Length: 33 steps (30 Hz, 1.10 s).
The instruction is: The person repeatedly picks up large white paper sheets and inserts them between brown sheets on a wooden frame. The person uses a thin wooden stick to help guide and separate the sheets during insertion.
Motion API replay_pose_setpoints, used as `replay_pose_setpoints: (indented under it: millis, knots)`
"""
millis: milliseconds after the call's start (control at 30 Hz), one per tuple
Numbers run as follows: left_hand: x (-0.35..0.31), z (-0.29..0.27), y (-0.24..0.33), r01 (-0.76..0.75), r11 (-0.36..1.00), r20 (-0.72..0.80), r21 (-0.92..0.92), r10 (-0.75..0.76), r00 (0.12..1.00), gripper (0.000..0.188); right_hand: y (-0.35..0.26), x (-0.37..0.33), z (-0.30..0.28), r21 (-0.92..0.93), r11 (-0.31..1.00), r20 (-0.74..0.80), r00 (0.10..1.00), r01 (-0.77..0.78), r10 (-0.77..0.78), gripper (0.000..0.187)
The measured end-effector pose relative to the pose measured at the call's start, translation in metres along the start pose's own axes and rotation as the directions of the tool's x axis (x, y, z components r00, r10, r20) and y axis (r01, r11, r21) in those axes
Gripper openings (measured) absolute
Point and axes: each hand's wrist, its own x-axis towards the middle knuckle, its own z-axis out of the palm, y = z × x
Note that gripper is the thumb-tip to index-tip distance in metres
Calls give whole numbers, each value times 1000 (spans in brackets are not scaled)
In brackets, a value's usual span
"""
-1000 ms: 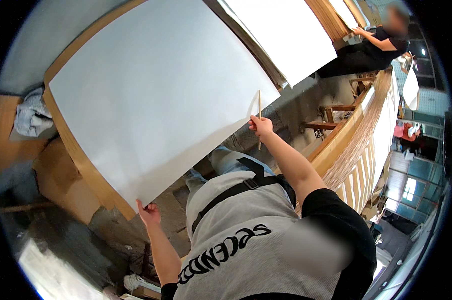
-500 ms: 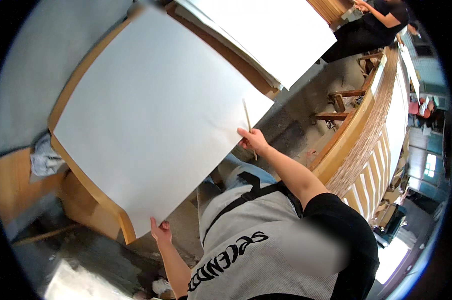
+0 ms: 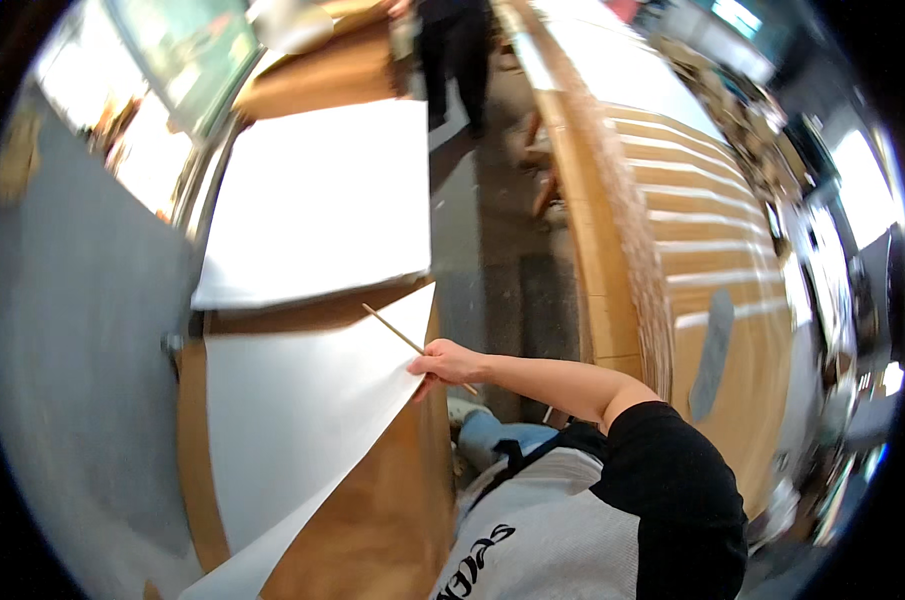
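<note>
One of the person's hands shows in the head view: the right hand, thumb and fingers closed around a thin stick, with the near edge of the sheet at its fingertips, apparently pinched too. The left hand, at the sheet's near left corner half a second ago, has gone out of view, so I cannot tell its state. The sheet lies over the near counter; where it covered most of that top before, bare brown now shows along the near right, which suggests it is partly lifted rather than laid flat. It is white, smooth and limp, its near edge bowing in a long curve. The stick is straight and pale, wooden by its look. The counter's brown face has a soft sheen. Farther off lies a bright white stack; to the right runs a long tan board, crossed by white strips and flanked by a rough brown band.
</note>
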Motion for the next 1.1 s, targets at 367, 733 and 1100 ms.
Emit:
replay_pose_setpoints:
  millis: [367, 733, 1100]
  knots:
    - [31, 195, 265, 168, 737, 426, -655, 176, 887, 46, -164, -230, -69, 18, 901, -440, 813, 434, -383, 24]
    - [-14, 374, 348, 640, 346, 724, -686, 231, 650, 43, -190, -317, -205, 23, 832, -750, 560, 554, -352, 26]
    - [-90, 507, 411, 650, 424, 767, -631, 213, 605, 44, -180, -295, -280, 194, 868, -861, 504, 457, -73, 28]
